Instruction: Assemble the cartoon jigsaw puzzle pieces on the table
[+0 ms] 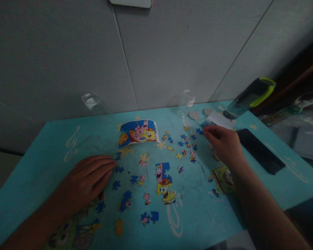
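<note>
My R hand [223, 140]: at 2 o'clock, fingertips at a blue piece [199, 131]; can't tell if pinched or just touched. Tiny, so prob. needs tips only.
My L hand [88, 177]: 9 o'clock, palm down, loose, no grip seen.
Joined bit [165, 192]: nr middle, twd 5, prob. for elbow room.
Pic card [139, 132]: 12 o'clock, facing me, prob. for easy looking.

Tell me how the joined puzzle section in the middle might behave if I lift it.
The section would probably sag or split, since it seems built from small interlocking pieces. It's likely light, looking thin and flat. Pushed gently, it may slide whole, lying flat on the table.
</note>
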`<control>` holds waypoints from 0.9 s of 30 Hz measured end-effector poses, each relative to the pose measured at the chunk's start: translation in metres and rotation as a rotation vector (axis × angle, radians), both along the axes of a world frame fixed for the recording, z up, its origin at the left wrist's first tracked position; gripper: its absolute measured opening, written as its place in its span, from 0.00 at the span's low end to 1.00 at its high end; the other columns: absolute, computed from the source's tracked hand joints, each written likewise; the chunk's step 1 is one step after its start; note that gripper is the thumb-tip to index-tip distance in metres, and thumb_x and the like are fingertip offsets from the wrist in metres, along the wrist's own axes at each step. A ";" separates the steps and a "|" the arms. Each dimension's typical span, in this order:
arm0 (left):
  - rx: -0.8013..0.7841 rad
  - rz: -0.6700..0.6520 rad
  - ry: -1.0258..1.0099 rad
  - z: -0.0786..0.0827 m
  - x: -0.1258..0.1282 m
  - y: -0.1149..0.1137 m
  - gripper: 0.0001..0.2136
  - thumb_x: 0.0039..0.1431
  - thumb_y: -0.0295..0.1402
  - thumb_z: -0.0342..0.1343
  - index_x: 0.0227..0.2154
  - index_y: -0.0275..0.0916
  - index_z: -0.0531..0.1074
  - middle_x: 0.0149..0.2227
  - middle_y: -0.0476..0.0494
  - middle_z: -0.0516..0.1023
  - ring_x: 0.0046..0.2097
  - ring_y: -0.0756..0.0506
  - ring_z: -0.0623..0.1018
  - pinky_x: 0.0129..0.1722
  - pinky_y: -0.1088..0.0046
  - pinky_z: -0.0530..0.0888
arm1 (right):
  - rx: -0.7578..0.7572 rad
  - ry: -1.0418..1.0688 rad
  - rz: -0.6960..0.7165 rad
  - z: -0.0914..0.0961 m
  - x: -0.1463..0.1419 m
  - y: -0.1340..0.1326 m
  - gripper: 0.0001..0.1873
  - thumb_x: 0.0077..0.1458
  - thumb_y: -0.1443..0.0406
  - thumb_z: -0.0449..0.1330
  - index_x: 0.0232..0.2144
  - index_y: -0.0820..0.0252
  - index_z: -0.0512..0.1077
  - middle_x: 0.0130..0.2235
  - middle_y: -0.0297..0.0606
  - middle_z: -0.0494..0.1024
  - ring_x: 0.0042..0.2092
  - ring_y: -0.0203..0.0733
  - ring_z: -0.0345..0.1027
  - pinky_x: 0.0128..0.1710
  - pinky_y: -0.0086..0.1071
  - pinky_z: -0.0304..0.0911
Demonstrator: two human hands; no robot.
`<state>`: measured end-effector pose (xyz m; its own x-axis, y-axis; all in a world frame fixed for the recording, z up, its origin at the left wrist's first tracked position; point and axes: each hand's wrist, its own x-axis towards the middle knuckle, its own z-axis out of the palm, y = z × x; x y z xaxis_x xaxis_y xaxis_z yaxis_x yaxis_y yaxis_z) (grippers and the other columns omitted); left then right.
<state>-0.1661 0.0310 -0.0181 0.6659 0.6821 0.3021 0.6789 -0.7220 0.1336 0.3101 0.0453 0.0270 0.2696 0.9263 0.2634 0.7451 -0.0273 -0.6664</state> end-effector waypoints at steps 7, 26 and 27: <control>-0.009 0.008 0.010 -0.003 -0.002 0.001 0.16 0.66 0.35 0.54 0.55 0.44 0.73 0.57 0.43 0.75 0.57 0.39 0.75 0.60 0.53 0.70 | 0.027 -0.001 -0.004 -0.003 0.003 0.002 0.13 0.58 0.56 0.62 0.41 0.56 0.81 0.34 0.40 0.83 0.34 0.47 0.76 0.36 0.41 0.68; -0.007 -0.008 0.031 -0.006 -0.006 0.001 0.17 0.67 0.35 0.53 0.57 0.45 0.72 0.58 0.44 0.74 0.59 0.39 0.73 0.61 0.53 0.69 | -0.043 -0.122 0.041 -0.001 0.003 0.002 0.12 0.57 0.60 0.61 0.39 0.55 0.81 0.32 0.39 0.83 0.31 0.45 0.75 0.33 0.40 0.67; -0.006 -0.015 0.027 -0.006 -0.006 0.001 0.17 0.67 0.35 0.53 0.57 0.45 0.71 0.58 0.44 0.74 0.59 0.39 0.73 0.61 0.53 0.69 | -0.058 -0.136 0.053 -0.001 0.003 0.002 0.12 0.56 0.61 0.60 0.39 0.55 0.81 0.33 0.39 0.83 0.31 0.45 0.75 0.33 0.39 0.66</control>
<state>-0.1723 0.0325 -0.0243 0.6835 0.6741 0.2802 0.6717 -0.7310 0.1200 0.3130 0.0476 0.0260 0.1857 0.9529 0.2398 0.8300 -0.0215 -0.5574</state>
